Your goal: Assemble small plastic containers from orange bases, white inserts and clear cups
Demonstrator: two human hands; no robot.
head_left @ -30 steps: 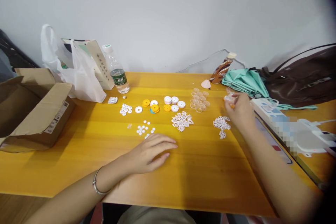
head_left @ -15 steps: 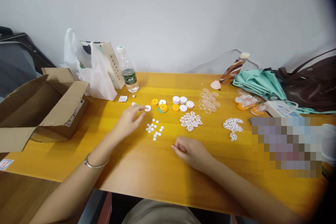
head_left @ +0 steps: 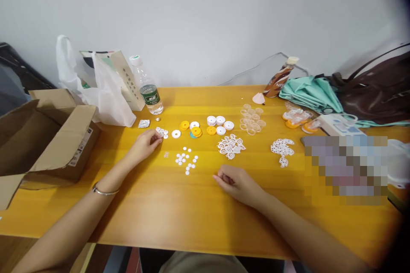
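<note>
My left hand [head_left: 144, 145] is at the left edge of a small cluster of white round pieces [head_left: 164, 132], thumb and fingers drawn together. Whatever lies between its fingertips is hidden. Just right of that cluster lies a flat white ring [head_left: 176, 134]. My right hand [head_left: 238, 182] rests on the table, fingers curled in, with nothing visible in them. Between the hands are scattered several small white discs [head_left: 181, 158] and a few tiny clear pieces [head_left: 166, 154]. Beyond my right hand lies a heap of white openwork pieces [head_left: 231, 146].
Farther back sit orange and white ring caps [head_left: 196, 131], white round caps [head_left: 220, 120] and clear rings [head_left: 252, 118]. A cardboard box [head_left: 60, 136], plastic bag [head_left: 112, 102] and water bottle [head_left: 150, 94] stand left. Right are white pieces [head_left: 282, 148], a brown bottle [head_left: 280, 79] and green cloth [head_left: 312, 96].
My left hand has moved left from beside the white ring, and its stretched fingers have drawn together at the white pieces. My right hand stays almost in place. The view has shifted slightly.
</note>
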